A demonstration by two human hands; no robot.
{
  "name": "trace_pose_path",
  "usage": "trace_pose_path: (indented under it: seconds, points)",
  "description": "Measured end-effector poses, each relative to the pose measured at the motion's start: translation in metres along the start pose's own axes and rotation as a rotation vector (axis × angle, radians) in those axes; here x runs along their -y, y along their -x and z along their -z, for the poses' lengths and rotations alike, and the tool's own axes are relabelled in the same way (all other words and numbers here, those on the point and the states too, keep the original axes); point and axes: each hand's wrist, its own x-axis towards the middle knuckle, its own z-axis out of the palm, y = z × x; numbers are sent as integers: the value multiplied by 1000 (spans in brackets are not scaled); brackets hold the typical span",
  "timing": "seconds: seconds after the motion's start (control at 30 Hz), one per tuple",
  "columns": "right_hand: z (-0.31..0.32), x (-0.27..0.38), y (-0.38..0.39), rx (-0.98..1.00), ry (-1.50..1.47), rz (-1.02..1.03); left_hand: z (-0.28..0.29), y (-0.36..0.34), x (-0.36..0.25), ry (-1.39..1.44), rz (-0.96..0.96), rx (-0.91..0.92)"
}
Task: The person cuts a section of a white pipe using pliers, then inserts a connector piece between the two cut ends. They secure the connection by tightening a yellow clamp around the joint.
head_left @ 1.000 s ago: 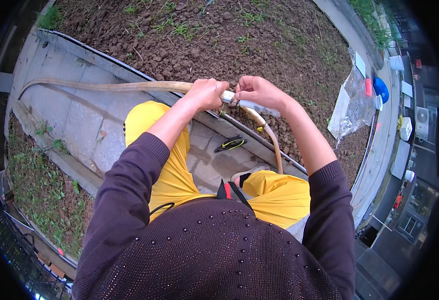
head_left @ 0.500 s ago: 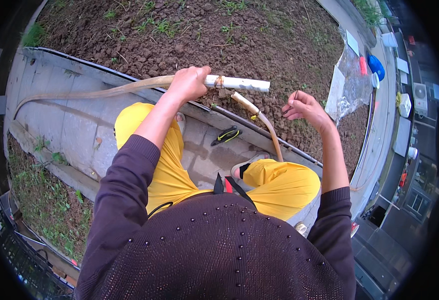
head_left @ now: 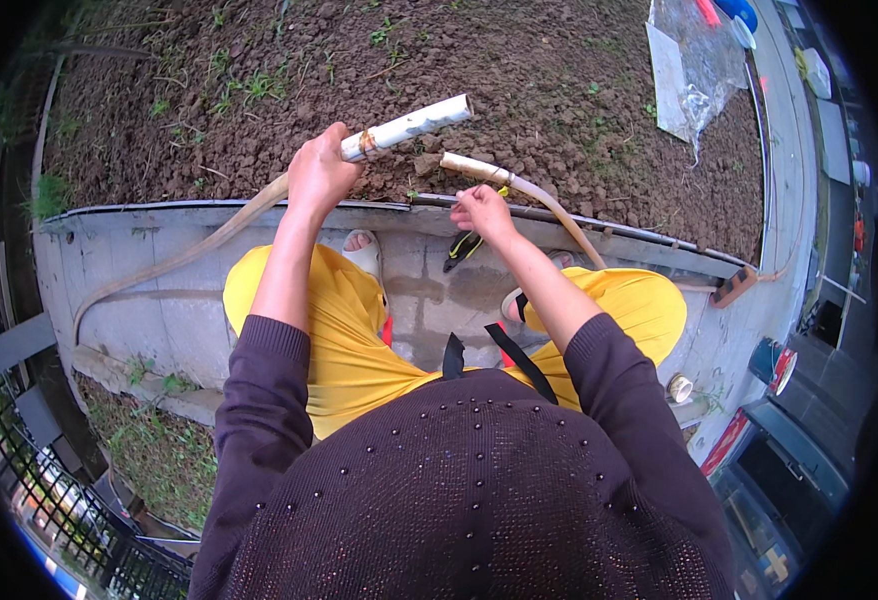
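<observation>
My left hand (head_left: 321,170) grips a beige hose (head_left: 221,233) where a white pipe (head_left: 417,120) with a rusty band joins its end; the pipe points up to the right over the soil (head_left: 524,95). My right hand (head_left: 477,208), fingers curled together, hangs just below a second hose end (head_left: 474,165) with a yellow piece on it; what the fingers hold, if anything, is too small to make out. A black-and-yellow hand tool (head_left: 459,254) lies on the paving (head_left: 429,310) beneath that hand, between my feet.
A clear plastic sheet and white board (head_left: 669,75) lie on the soil at upper right. A striped block (head_left: 732,287), a bucket (head_left: 769,360) and a small round container (head_left: 679,388) stand to the right. A dark fence (head_left: 39,465) runs along the lower left.
My right hand let go of the pipe and drew away, then moved down and left. My left hand carried the pipe up and left, apart from the other hose end. The view has turned.
</observation>
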Motion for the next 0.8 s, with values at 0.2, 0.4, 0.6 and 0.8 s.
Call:
trace_pose_path:
  seconds: [0.2,0.4,0.6,0.8]
  points:
    - [34,40,-67,-153,-211,-242,-4,-2,-1,-57,-30,18]
    - [103,40,-87,-240,-250,-316,-4,-4,-8,-78,-12,56]
    - [64,56,-86,-124,286,9,2,-10,-6,-24,29,-73]
    - [-42,78,-74,-49,456,445,3,-9,-5,26,11,-85]
